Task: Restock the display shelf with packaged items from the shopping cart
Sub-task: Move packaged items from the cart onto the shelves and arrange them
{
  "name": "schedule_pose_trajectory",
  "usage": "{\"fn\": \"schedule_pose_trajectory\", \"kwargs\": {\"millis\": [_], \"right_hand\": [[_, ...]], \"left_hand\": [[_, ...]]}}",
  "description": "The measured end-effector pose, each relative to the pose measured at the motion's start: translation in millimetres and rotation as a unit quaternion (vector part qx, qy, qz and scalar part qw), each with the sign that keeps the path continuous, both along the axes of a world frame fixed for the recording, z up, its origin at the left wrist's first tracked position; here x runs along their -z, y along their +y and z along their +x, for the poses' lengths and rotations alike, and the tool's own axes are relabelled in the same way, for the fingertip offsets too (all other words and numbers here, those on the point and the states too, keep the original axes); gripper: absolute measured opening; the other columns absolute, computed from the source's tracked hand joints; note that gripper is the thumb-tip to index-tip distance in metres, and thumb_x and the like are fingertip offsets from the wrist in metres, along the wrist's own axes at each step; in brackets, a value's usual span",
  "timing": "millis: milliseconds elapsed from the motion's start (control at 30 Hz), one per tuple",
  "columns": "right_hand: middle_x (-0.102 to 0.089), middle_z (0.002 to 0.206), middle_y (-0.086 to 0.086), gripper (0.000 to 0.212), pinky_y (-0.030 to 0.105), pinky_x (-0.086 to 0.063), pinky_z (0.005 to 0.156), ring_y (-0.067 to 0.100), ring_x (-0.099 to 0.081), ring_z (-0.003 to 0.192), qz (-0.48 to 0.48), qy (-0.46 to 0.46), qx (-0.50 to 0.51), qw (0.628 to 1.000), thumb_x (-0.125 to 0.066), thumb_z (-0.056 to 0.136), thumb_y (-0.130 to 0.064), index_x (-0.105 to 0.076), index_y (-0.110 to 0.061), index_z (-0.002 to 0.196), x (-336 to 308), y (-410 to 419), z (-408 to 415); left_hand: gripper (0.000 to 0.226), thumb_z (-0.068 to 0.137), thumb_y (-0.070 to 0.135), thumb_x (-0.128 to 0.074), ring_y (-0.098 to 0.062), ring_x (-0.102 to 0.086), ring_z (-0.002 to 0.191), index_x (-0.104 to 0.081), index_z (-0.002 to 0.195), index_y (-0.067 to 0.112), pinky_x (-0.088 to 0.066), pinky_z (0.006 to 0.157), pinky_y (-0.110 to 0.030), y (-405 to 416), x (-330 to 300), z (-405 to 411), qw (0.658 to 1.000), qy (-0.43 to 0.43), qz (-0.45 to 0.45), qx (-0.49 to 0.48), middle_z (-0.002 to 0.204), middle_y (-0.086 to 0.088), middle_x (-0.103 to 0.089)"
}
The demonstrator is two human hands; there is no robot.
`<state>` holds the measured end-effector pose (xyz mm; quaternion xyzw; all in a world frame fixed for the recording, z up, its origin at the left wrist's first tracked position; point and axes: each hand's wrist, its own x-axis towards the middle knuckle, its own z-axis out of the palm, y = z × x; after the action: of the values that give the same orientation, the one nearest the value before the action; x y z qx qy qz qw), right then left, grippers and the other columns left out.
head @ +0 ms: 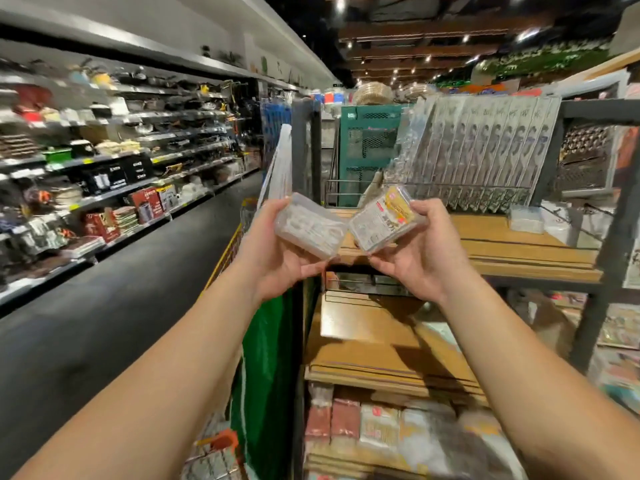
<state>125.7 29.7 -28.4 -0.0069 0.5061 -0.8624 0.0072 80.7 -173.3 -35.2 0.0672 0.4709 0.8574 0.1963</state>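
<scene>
My left hand (pixel 277 251) grips a clear plastic pack (pixel 310 225) with pale contents, held up in front of the display shelf. My right hand (pixel 420 252) grips a second clear pack (pixel 384 218) with a yellow and white label, tilted toward the first; their near corners almost meet. Both packs hover over the front left edge of the wooden upper shelf board (pixel 502 242). The yellow-framed shopping cart (pixel 230 251) stands below and left of my left arm, with more packaged items (pixel 214 459) showing near the bottom.
A row of upright silvery packs (pixel 485 150) leans at the back of the upper shelf, and a small clear pack (pixel 526 220) lies to the right. Lower wooden shelves (pixel 381 348) hold flat packs (pixel 363 427). A green panel (pixel 270 358) hangs beside the cart. Kitchenware shelving (pixel 104 161) lines the dark aisle at left.
</scene>
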Motion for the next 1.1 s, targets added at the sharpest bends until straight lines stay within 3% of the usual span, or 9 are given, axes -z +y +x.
{"fn": "schedule_pose_trajectory", "kwargs": {"millis": [133, 233, 333, 433, 567, 767, 900, 1000, 1100], "right_hand": [[-0.069, 0.119, 0.011, 0.052, 0.036, -0.047, 0.078, 0.028, -0.064, 0.104, -0.031, -0.051, -0.054, 0.997, -0.035, 0.092, -0.050, -0.061, -0.017, 0.123, 45, -77, 19], [-0.067, 0.124, 0.010, 0.056, 0.032, -0.046, 0.078, 0.031, -0.062, 0.110, -0.044, -0.096, -0.098, 0.990, -0.034, 0.091, -0.052, -0.058, -0.020, 0.130, 77, -141, 25], [-0.066, 0.127, 0.008, 0.056, 0.028, -0.050, 0.069, 0.029, -0.065, 0.103, -0.042, -0.129, -0.146, 0.980, -0.034, 0.091, -0.055, -0.056, -0.022, 0.131, 113, -199, 31], [-0.067, 0.109, 0.006, 0.052, 0.024, -0.040, 0.059, 0.024, -0.060, 0.072, -0.013, -0.175, -0.188, 0.966, -0.032, 0.092, -0.060, -0.062, -0.024, 0.114, 154, -267, 40], [-0.067, 0.106, 0.010, 0.066, 0.022, -0.031, 0.052, 0.018, -0.061, 0.058, 0.053, -0.231, -0.219, 0.946, -0.026, 0.093, -0.066, -0.056, -0.019, 0.128, 207, -339, 54], [-0.071, 0.104, 0.015, 0.073, 0.019, -0.029, 0.043, 0.025, -0.070, 0.067, 0.129, -0.288, -0.255, 0.914, -0.022, 0.094, -0.070, -0.060, -0.015, 0.121, 265, -417, 80], [-0.052, 0.068, 0.002, 0.064, 0.020, -0.043, 0.044, 0.022, -0.053, 0.062, 0.188, -0.290, -0.265, 0.900, -0.030, 0.089, -0.076, -0.056, -0.018, 0.091, 305, -443, 87], [-0.075, 0.092, 0.008, 0.069, 0.024, -0.037, 0.050, 0.035, -0.072, 0.084, 0.281, -0.280, -0.284, 0.873, -0.034, 0.085, -0.079, -0.063, -0.020, 0.106, 338, -449, 85], [-0.073, 0.106, 0.013, 0.061, 0.025, -0.047, 0.053, 0.027, -0.073, 0.083, 0.320, -0.281, -0.295, 0.855, -0.042, 0.093, -0.066, -0.063, -0.014, 0.117, 373, -449, 83]], "left_hand": [[0.053, 0.082, 0.046, -0.051, -0.041, -0.061, 0.104, -0.069, 0.115, 0.009, -0.032, 0.111, -0.050, -83, 42, 34, 1.000, -0.019, 0.016, -0.003, 0.122, -0.021, -0.065], [0.061, 0.083, 0.044, -0.052, -0.036, -0.060, 0.113, -0.054, 0.134, 0.010, -0.053, 0.088, -0.041, -149, 77, 57, 0.996, -0.062, 0.049, -0.034, 0.130, -0.018, -0.062], [0.046, 0.081, 0.032, -0.055, -0.024, -0.064, 0.102, -0.057, 0.122, 0.011, -0.057, 0.075, -0.030, -205, 109, 82, 0.991, -0.062, 0.053, -0.103, 0.112, -0.011, -0.069], [0.046, 0.081, 0.027, -0.069, -0.015, -0.062, 0.092, -0.048, 0.120, 0.016, -0.053, 0.074, -0.025, -269, 151, 113, 0.963, 0.006, -0.171, -0.208, 0.111, -0.008, -0.064], [0.084, 0.063, 0.047, -0.083, -0.009, -0.044, 0.118, -0.036, 0.132, 0.034, -0.038, 0.098, -0.028, -341, 202, 155, 0.830, 0.099, -0.500, -0.227, 0.130, 0.010, -0.042], [0.085, 0.072, 0.030, -0.083, -0.017, -0.040, 0.123, -0.032, 0.139, 0.017, -0.036, 0.101, -0.028, -409, 262, 198, 0.773, 0.128, -0.573, -0.240, 0.131, 0.006, -0.031], [0.086, 0.075, 0.034, -0.077, -0.021, -0.034, 0.134, -0.026, 0.142, 0.019, -0.032, 0.111, -0.037, -440, 308, 216, 0.750, 0.107, -0.619, -0.206, 0.145, 0.004, -0.022], [0.090, 0.075, 0.039, -0.070, -0.026, -0.022, 0.142, -0.021, 0.148, 0.019, -0.025, 0.116, -0.045, -451, 344, 222, 0.724, 0.062, -0.669, -0.155, 0.153, 0.002, -0.017], [0.094, 0.078, 0.044, -0.069, -0.028, -0.015, 0.145, -0.015, 0.152, 0.022, -0.021, 0.118, -0.047, -452, 381, 222, 0.684, 0.008, -0.724, -0.086, 0.159, 0.001, -0.011]]}}
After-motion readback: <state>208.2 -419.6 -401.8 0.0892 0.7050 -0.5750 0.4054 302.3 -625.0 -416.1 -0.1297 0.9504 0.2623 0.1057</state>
